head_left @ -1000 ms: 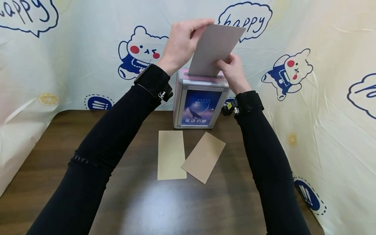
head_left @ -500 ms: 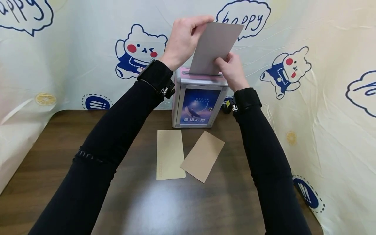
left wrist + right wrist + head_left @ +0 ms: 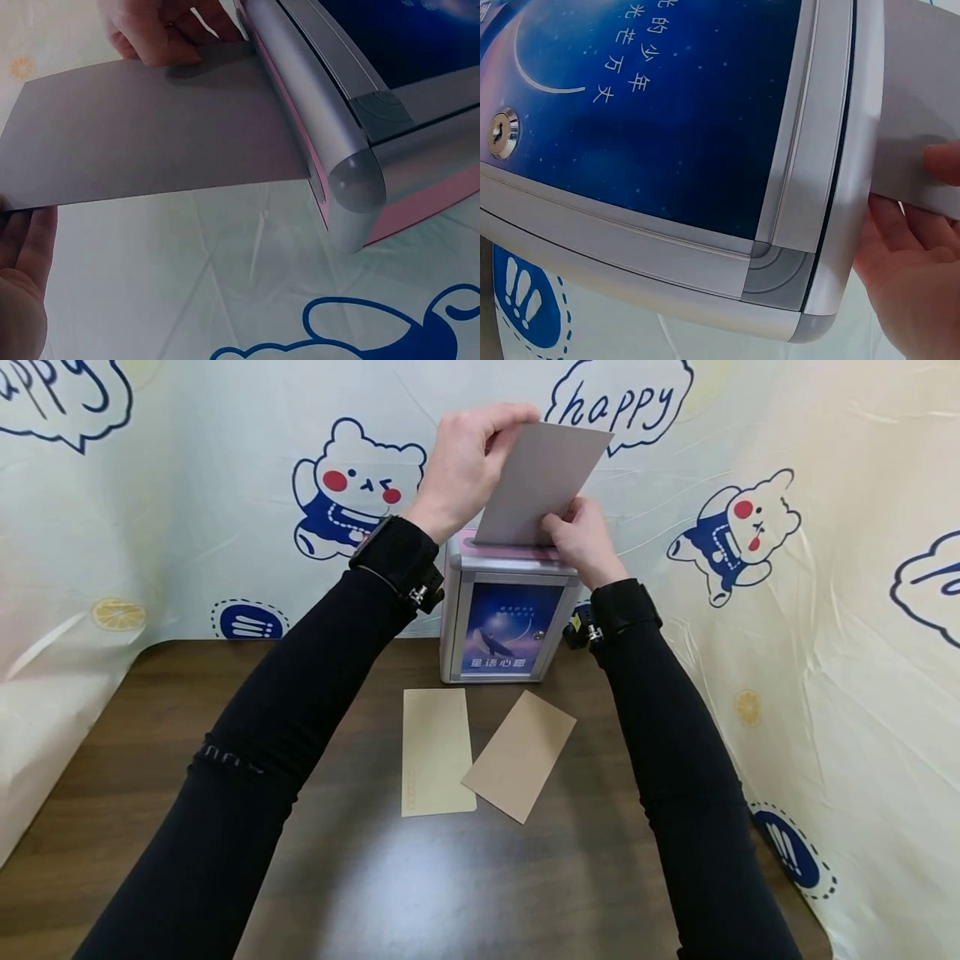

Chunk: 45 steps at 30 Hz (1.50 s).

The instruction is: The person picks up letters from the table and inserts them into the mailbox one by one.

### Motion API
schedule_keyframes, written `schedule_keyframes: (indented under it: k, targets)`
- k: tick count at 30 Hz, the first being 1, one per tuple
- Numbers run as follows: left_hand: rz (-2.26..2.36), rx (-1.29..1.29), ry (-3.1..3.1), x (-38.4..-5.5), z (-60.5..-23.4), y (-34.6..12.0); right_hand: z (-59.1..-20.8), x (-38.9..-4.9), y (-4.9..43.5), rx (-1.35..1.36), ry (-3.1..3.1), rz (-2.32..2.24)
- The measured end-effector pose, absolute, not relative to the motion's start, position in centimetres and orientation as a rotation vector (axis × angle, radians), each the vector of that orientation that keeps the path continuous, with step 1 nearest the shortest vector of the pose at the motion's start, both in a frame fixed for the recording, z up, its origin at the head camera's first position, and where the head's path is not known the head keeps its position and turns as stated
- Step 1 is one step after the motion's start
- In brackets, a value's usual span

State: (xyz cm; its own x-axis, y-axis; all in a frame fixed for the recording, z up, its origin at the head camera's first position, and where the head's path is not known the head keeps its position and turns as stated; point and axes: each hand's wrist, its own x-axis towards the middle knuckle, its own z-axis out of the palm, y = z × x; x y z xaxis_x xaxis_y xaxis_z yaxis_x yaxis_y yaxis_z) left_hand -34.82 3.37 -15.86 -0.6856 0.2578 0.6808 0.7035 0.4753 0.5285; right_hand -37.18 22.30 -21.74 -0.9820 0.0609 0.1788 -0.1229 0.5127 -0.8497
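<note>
A plain grey envelope (image 3: 546, 481) stands tilted with its lower edge in the slot on top of a silver-framed box (image 3: 456, 627). My left hand (image 3: 467, 464) pinches its upper left corner, and the left wrist view shows those fingers (image 3: 37, 244) at the outer end. Low on the envelope's right edge, close to the slot, my right hand (image 3: 588, 543) pinches it between thumb and fingers. The right wrist view has that hand (image 3: 911, 277) beside the box's top edge. How far the envelope reaches inside is hidden.
A pale yellow envelope (image 3: 435, 752) and a brown one (image 3: 521, 756) lie on the dark wooden table (image 3: 360, 877), a corner of the brown one over the yellow one's edge. A lock (image 3: 503, 133) is on the box's blue front. A printed cloth (image 3: 225, 510) hangs behind.
The grey envelope has sunk a little deeper into the slot, both hands moving down with it. My right hand is slightly nearer the box top. The two envelopes on the table have not moved.
</note>
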Motion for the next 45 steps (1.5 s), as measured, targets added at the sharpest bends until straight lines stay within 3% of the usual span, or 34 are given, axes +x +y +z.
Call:
schedule_keyframes:
  k: [15, 28, 35, 45]
  targets:
    - [-1.086, -0.981, -2.036, -33.6, -16.5, 2.8, -22.5, -37.5, 23.2, 0.187, -2.173, 1.417]
    - [-1.084, -0.849, -2.077, -34.3, -14.9, 2.8, -21.2, -37.3, 22.4, 0.177, -2.268, 1.439]
    - [-1.223, -0.726, -2.194, -36.3, -17.4, 2.2, -22.2, -37.3, 21.8, 0.045, -2.614, 1.164]
    - [-1.147, -0.766, -2.364, -37.5, -21.3, 1.6, -22.1, -37.0, 22.0, 0.259, -2.363, 1.321]
